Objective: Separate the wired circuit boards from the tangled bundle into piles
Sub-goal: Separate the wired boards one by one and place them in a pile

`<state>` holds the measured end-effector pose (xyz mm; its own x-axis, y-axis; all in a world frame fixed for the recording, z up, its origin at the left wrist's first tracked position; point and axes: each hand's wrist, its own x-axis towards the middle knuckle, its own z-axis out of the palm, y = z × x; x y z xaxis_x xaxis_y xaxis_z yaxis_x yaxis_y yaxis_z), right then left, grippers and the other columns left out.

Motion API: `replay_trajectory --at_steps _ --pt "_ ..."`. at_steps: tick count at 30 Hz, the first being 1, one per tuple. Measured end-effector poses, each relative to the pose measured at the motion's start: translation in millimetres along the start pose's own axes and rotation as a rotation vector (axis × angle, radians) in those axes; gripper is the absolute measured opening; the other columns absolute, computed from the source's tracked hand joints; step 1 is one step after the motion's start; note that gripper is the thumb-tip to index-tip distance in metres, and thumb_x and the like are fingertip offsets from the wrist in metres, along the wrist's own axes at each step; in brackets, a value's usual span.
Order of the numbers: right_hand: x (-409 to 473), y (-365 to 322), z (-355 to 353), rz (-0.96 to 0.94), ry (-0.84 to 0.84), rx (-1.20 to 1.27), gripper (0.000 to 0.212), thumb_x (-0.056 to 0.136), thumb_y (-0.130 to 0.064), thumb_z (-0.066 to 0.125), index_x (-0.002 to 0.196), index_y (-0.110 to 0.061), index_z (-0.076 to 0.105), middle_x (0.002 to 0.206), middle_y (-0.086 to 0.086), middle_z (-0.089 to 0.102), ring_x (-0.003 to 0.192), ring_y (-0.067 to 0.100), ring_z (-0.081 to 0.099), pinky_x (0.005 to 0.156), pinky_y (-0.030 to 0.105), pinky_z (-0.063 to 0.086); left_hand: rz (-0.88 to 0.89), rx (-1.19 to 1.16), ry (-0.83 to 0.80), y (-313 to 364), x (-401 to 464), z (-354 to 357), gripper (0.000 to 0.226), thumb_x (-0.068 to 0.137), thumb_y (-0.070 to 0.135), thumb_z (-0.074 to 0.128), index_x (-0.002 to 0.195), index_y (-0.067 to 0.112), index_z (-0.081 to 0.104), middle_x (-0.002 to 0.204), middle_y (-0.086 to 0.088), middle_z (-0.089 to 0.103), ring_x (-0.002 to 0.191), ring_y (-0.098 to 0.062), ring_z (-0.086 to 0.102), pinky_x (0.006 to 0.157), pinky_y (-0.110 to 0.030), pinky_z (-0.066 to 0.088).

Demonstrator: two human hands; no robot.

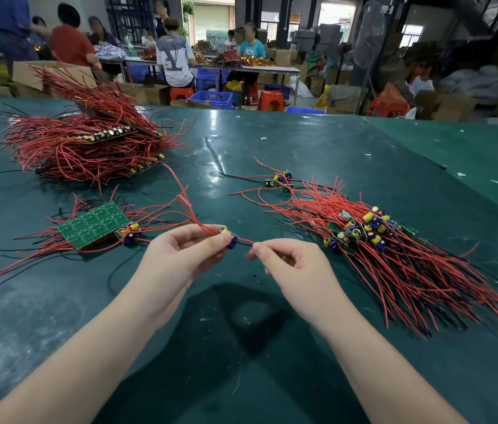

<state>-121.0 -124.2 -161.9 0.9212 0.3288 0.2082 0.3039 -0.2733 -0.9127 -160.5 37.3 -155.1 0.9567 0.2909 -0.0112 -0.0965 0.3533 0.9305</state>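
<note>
At the centre of the frame my left hand [180,255] pinches a small wired circuit board [230,237] between thumb and fingertips, while my right hand [293,264] pinches the wire [246,241] coming off it just beside. The big tangled bundle [88,142] lies at upper left on the green table [302,142]. A sorted pile [379,246] fans out at right, and a green panel of boards [93,224] lies left of my hands.

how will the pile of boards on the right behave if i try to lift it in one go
The pile would likely sag and shed pieces: it is many small separate boards. Its long red wires look floppy and would probably trail and snag each other. It is probably light for its bulk.
</note>
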Motion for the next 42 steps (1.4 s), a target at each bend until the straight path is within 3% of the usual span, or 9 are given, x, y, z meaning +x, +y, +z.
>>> replay_trajectory --at_steps 5,10,14,21,25,27,31,34,42 --pt "1.1 -5.7 -3.3 0.089 -0.156 0.072 0.039 0.097 -0.019 0.052 0.067 -0.033 0.072 0.073 0.006 0.06 0.054 0.007 0.042 0.059 0.025 0.04 0.012 -0.039 0.01 4.3 1.0 -4.2 0.029 0.06 0.012 0.072 0.088 0.004 0.07 0.081 -0.006 0.074 0.073 -0.009 0.069 0.074 -0.019 0.057" --pt "1.2 -3.7 -7.0 0.073 -0.196 -0.007 0.028 0.095 -0.023 0.056 0.071 -0.026 0.072 0.063 -0.005 0.057 0.062 0.01 0.049 0.065 0.029 0.044 0.004 -0.059 0.014 6.8 0.5 -4.6 0.027 0.06 0.012 0.072 0.086 0.005 0.07 0.081 -0.007 0.074 0.072 -0.009 0.069 0.074 -0.02 0.057" --pt "1.0 -0.8 -6.8 0.019 -0.163 -0.114 0.03 0.093 -0.035 0.058 0.067 -0.023 0.069 0.069 0.021 0.057 0.06 0.017 0.044 0.061 0.031 0.036 0.02 -0.052 0.017 8.5 -0.2 -4.2 0.028 0.06 0.012 0.072 0.087 0.004 0.069 0.08 -0.006 0.074 0.073 -0.009 0.069 0.07 -0.018 0.056" --pt "1.8 0.0 -9.3 0.03 -0.09 -0.157 0.041 0.088 -0.042 0.063 0.054 -0.021 0.066 0.048 0.0 0.051 0.05 0.009 0.043 0.054 0.028 0.035 0.04 -0.031 0.022 9.9 0.2 -5.4 0.031 0.059 0.014 0.073 0.088 0.005 0.07 0.081 -0.006 0.074 0.076 -0.009 0.069 0.072 -0.018 0.056" --pt "3.4 -1.0 -10.0 0.065 -0.127 0.001 0.031 0.09 -0.032 0.064 0.063 -0.02 0.074 0.054 -0.007 0.062 0.052 0.005 0.052 0.053 0.022 0.041 0.044 -0.032 0.017 9.8 0.9 -6.1 0.03 0.058 0.016 0.074 0.086 0.007 0.071 0.081 -0.005 0.074 0.076 -0.009 0.069 0.075 -0.019 0.056" --pt "3.9 -1.9 -11.4 0.103 -0.188 0.123 0.026 0.093 -0.026 0.061 0.074 -0.017 0.076 0.06 -0.006 0.066 0.052 0.003 0.053 0.052 0.014 0.041 0.039 -0.062 0.014 12.1 1.8 -8.7 0.026 0.057 0.018 0.075 0.081 0.01 0.074 0.083 -0.006 0.074 0.076 -0.01 0.069 0.073 -0.02 0.056" --pt "2.5 -3.2 -14.7 0.171 -0.332 0.27 0.024 0.094 -0.021 0.058 0.081 -0.018 0.078 0.066 -0.001 0.068 0.056 0.009 0.055 0.054 0.016 0.044 0.028 -0.082 -0.002 15.7 2.5 -12.8 0.011 0.063 0.014 0.071 0.072 0.013 0.078 0.08 -0.005 0.074 0.074 -0.009 0.07 0.069 -0.018 0.055" --pt "3.2 -1.6 -12.9 0.178 -0.315 0.238 0.022 0.093 -0.017 0.06 0.08 -0.017 0.078 0.067 0.002 0.07 0.055 0.009 0.058 0.055 0.017 0.046 0.029 -0.076 0.01 15.2 2.2 -11.6 0.017 0.063 0.013 0.071 0.079 0.01 0.074 0.08 -0.006 0.074 0.074 -0.009 0.07 0.069 -0.018 0.055" --pt "3.4 -2.7 -19.8 0.292 -0.418 0.223 0.027 0.092 -0.032 0.061 0.074 -0.018 0.077 0.07 0.003 0.072 0.058 0.011 0.061 0.056 0.018 0.047 0.062 -0.089 0.032 19.7 3.8 -16.3 0.014 0.063 0.014 0.072 0.076 0.011 0.075 0.08 -0.004 0.074 0.074 -0.009 0.07 0.071 -0.019 0.056"
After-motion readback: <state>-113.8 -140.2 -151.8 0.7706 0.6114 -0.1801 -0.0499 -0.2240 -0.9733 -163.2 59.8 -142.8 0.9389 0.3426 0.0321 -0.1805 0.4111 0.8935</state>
